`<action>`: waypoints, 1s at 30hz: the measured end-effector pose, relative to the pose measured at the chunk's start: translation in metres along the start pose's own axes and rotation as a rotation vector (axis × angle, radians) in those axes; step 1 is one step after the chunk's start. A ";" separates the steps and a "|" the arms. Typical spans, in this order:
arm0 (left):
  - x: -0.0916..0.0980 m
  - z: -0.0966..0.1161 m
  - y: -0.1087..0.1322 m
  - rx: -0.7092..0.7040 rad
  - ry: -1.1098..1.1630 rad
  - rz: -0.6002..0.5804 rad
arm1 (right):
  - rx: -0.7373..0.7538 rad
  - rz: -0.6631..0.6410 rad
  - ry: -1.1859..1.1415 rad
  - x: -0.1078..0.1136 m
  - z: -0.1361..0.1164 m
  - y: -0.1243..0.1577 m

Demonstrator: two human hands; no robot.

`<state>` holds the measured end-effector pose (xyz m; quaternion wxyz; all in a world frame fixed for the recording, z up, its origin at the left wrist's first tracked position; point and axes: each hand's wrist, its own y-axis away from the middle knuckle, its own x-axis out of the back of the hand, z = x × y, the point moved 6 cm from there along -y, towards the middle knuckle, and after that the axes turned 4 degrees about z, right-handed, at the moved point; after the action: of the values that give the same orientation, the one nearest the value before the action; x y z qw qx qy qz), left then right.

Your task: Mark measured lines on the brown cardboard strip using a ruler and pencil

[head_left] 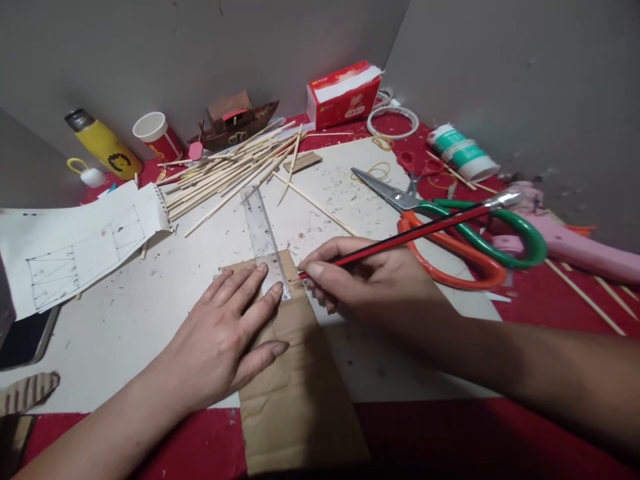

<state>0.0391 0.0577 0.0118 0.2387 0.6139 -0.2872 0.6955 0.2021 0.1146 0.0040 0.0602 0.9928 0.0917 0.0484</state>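
Observation:
A strip of brown cardboard (295, 373) runs from the near edge up over a white board (130, 353). Across its far end lies a clear plastic ruler (263, 230). My left hand (235, 327) is spread flat, fingertips pressing on the ruler's near end and palm over the cardboard. In my right hand (355, 277) is a red and black pencil (400, 237), pinched between thumb and fingers. Its tip meets the cardboard just right of the ruler. Scissors with green and orange handles (450, 233) lie behind and right of my right hand.
Many thin wooden sticks (240, 167) are heaped behind the ruler. A sheet with a drawing (80, 247) and a phone (30, 337) are at left. Along the back stand a yellow bottle (107, 147), paper cup (159, 135), model boat (233, 120) and tissue pack (345, 97). A pink glue gun (575, 240) lies right.

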 end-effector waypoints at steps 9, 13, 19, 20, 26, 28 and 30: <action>-0.002 -0.002 -0.001 0.004 0.008 0.011 | 0.005 -0.067 0.181 -0.004 0.005 0.003; -0.003 -0.002 -0.001 0.004 0.007 0.003 | 0.063 -0.056 0.303 -0.005 0.004 0.003; -0.003 -0.001 -0.001 0.007 0.008 0.010 | 0.134 -0.076 0.379 -0.006 0.006 0.002; -0.002 -0.001 -0.001 0.004 0.007 0.012 | 0.141 -0.081 0.378 -0.006 0.007 0.002; -0.001 0.000 -0.001 0.000 -0.002 0.011 | 0.150 -0.101 0.392 -0.008 0.004 0.005; -0.001 0.000 -0.002 -0.002 -0.006 0.010 | 0.153 -0.104 0.395 -0.008 0.003 0.006; -0.001 0.001 -0.002 -0.004 -0.009 0.012 | 0.156 -0.120 0.399 -0.009 0.002 0.006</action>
<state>0.0408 0.0587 0.0110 0.2344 0.6150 -0.2934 0.6934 0.1947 0.1067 0.0020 -0.0336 0.9579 0.1643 0.2330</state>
